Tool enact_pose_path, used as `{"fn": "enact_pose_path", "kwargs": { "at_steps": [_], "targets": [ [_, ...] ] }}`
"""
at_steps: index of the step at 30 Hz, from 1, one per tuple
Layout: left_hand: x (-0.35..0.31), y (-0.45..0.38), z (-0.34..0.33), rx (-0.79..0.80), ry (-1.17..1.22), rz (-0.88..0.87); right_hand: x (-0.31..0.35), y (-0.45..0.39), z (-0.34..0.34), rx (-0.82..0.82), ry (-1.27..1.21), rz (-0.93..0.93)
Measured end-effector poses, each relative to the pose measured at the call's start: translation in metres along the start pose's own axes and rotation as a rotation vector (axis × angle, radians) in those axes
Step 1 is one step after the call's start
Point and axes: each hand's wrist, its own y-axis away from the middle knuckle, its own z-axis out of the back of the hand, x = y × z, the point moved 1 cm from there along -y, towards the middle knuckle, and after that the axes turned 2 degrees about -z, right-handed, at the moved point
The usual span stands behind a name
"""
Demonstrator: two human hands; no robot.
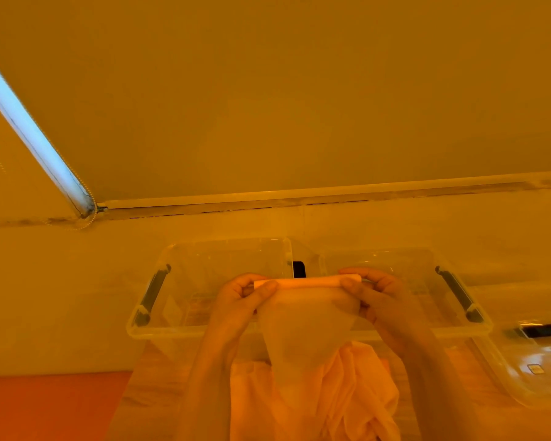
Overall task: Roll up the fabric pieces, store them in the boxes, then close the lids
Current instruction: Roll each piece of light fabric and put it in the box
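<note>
Both hands, left hand [248, 297] and right hand [368, 292], pinch the fabric roll [306, 282]; I expect uneven tension telescopes it, loose tail [303, 338] unwinding.

We see a pale tabletop [61, 313] running back to the wall, all of it washed in amber light. On it stand two clear plastic boxes side by side, both open at the top. The left box [172, 313] has a dark handle on its outer end, and the right box [427, 281] has one too, with a small dark clasp [299, 269] showing in the gap between them. A clear lid [538, 370] lies flat to the right of the right box. Nearer to us, loose pale fabric [347, 393] lies heaped in front of the boxes. An orange strip [45, 405] shows at the lower left
</note>
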Motion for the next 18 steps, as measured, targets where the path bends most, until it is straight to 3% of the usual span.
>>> {"fn": "enact_pose_path", "kwargs": {
  "at_steps": [11,18],
  "targets": [
    [0.0013,0.0001,-0.0025,0.006,0.028,0.021,-0.0024,-0.0012,-0.0021,-0.026,-0.048,0.0],
    [0.0001,0.0009,-0.002,0.041,0.072,-0.015,-0.0031,0.0003,-0.002,0.057,0.091,0.028]
  ]
}}
